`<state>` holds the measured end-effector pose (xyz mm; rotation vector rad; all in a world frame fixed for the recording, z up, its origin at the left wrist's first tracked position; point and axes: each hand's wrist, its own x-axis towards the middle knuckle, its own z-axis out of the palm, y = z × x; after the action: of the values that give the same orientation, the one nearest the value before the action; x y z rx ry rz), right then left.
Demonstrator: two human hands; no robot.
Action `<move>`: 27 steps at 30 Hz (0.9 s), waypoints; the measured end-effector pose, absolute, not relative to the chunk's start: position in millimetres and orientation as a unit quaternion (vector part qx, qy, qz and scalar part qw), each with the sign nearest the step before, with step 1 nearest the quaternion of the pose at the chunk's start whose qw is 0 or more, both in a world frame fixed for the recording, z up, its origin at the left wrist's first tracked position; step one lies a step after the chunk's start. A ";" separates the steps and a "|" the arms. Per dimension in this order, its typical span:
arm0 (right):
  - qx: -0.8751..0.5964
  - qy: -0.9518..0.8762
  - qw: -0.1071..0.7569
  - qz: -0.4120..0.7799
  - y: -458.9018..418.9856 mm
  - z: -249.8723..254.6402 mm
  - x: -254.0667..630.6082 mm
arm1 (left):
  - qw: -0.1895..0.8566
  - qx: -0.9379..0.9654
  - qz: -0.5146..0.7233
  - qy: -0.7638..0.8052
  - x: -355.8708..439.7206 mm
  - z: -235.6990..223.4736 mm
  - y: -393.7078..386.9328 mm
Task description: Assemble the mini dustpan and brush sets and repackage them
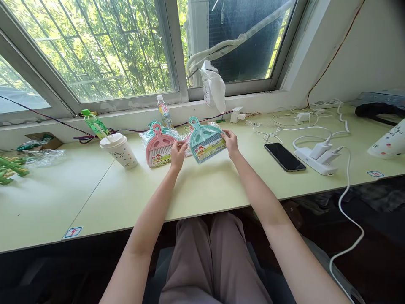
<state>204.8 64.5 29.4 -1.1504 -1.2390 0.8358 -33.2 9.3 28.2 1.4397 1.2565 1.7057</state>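
Observation:
My right hand (231, 144) grips the right edge of a mint-green mini dustpan-and-brush set (207, 140), which is tilted up off the table with its printed label facing me. Close to the set's left side, my left hand (178, 154) has its fingers pinched together; what is between them is too small to make out. A pink dustpan-and-brush set (159, 145) in clear plastic lies left of that hand, with green handles showing behind it. More pink shows partly hidden behind the mint-green set.
Left stand a white lidded cup (119, 150) and a green-capped bottle (95, 123); a clear bottle (165, 111) is by the window. Right are a black phone (284, 156), a power strip (316, 160) with cables, and another white cup (388, 141). Crumpled plastic (44, 158) lies far left.

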 end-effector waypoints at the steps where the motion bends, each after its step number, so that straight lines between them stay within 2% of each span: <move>1: -0.490 -0.541 0.583 0.357 63.4 29.8 202.1 | 0.344 0.502 0.650 0.456 -33.7 30.1 10.6; 3: -0.482 -0.562 0.573 0.351 61.8 29.5 197.2 | 0.446 0.455 0.648 0.417 -34.9 32.4 11.8; 5: -0.469 -0.585 0.563 0.348 60.5 28.3 193.2 | 0.499 0.451 0.621 0.402 -36.4 31.6 10.9; 12: -0.453 -0.620 0.529 0.361 54.7 25.9 187.4 | 0.527 0.448 0.577 0.435 -41.7 23.3 6.6; 14: -0.466 -0.640 0.526 0.310 51.0 27.9 187.4 | 0.511 0.434 0.596 0.441 -41.3 23.3 7.3; 17: -0.488 -0.698 0.501 0.154 42.9 31.4 186.1 | 0.485 0.414 0.622 0.455 -39.7 22.9 8.7; 19: -0.480 -0.744 0.459 0.068 37.4 32.0 183.8 | 0.472 0.399 0.642 0.455 -39.5 22.2 9.8; 21: -0.453 -0.792 0.408 0.038 33.9 30.7 180.9 | 0.462 0.376 0.667 0.449 -41.2 21.7 11.1; 24: -0.429 -0.830 0.349 0.071 34.6 25.5 176.4 | 0.453 0.334 0.695 0.448 -47.5 21.8 13.6; 27: -0.429 -0.810 0.356 0.183 40.8 18.9 172.7 | 0.452 0.303 0.707 0.451 -54.5 22.0 15.8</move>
<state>172.7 40.8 18.9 -1.1087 -2.0915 0.4723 -54.5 15.8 22.0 0.7492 1.1150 1.7460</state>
